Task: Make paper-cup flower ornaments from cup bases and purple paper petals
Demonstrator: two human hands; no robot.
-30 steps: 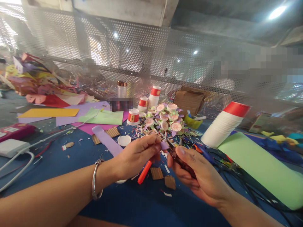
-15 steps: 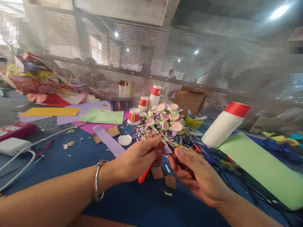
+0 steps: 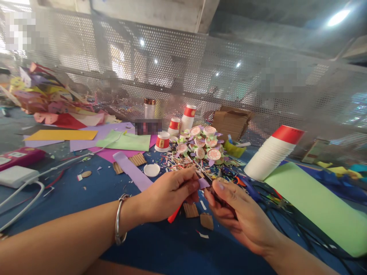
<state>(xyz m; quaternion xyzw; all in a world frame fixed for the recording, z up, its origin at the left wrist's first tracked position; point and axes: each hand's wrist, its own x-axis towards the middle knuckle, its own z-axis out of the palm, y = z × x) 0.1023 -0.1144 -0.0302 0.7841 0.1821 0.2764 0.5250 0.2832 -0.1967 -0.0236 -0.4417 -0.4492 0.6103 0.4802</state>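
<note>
A small piece of purple paper [image 3: 203,183] is pinched in my left hand [image 3: 172,193], which wears a silver bangle. My right hand [image 3: 246,217] is wrapped round a pair of scissors [image 3: 207,176]; its dark blades point away to the left, right beside the paper. The handles are mostly hidden by my fingers. Beyond both hands lies a heap of paper scraps [image 3: 183,160]. Behind that, several small round pieces with red print [image 3: 213,154] sit bunched together, with green and purple paper around them. Cardboard bits [image 3: 207,221] lie beneath my hands.
A tilted stack of paper cups [image 3: 271,156] and a green sheet [image 3: 315,206] are at right, near black cables. At left are a purple strip [image 3: 132,171], coloured sheets [image 3: 60,135], a white adapter [image 3: 18,177] and its cord. Perforated metal screening [image 3: 172,65] stands behind.
The view has shifted very slightly. Both hands keep nearly the same pose, with the purple paper and the scissors still held close together.
</note>
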